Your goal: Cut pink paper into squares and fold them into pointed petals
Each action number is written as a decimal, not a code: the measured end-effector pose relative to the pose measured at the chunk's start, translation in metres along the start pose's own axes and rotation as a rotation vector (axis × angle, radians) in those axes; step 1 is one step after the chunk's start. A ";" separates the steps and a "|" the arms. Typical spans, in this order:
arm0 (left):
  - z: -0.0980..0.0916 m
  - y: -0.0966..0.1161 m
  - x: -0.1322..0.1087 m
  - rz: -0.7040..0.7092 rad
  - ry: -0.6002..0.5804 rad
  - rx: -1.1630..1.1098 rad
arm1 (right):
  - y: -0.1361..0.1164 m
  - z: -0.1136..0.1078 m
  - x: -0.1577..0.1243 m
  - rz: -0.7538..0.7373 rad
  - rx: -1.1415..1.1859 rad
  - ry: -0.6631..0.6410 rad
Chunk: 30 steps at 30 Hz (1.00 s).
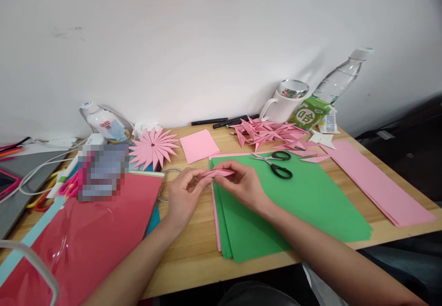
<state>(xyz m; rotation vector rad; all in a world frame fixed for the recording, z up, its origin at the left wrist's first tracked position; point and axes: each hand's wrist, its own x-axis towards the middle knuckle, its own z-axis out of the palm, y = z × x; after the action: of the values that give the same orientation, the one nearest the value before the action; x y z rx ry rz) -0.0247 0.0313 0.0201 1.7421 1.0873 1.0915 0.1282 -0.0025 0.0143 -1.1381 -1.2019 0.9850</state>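
Between both hands is a narrow folded piece of pink paper, held just above the left edge of the green paper stack. My left hand pinches its left end with thumb and fingers. My right hand grips the other end, fingers closed over it. Scissors with black handles lie on the green sheets, right of my hands. Behind them sits a small stack of pink paper squares. A pink pointed paper rosette stands to the left, and a heap of folded pink paper pieces lies at the back right.
Red plastic-wrapped paper covers the left side. Pink strips lie at the right edge. Along the wall are a white mug, a leaning water bottle, a green box, black pens and a white bottle.
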 end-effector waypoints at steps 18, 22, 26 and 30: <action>-0.002 0.006 -0.002 -0.031 -0.059 -0.191 | -0.003 -0.004 0.006 0.100 0.155 -0.052; -0.001 0.005 -0.002 -0.060 -0.054 -0.224 | -0.001 -0.005 0.005 0.079 0.111 -0.044; -0.001 0.009 -0.002 -0.076 -0.069 -0.280 | 0.001 -0.005 0.006 0.142 0.184 -0.050; -0.001 0.017 -0.001 -0.080 -0.101 -0.345 | -0.001 -0.006 0.008 0.179 0.270 -0.066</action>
<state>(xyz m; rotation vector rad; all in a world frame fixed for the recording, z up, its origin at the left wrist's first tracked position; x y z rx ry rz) -0.0215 0.0251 0.0356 1.4524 0.8426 1.0590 0.1355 0.0045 0.0170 -1.0159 -0.9946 1.2881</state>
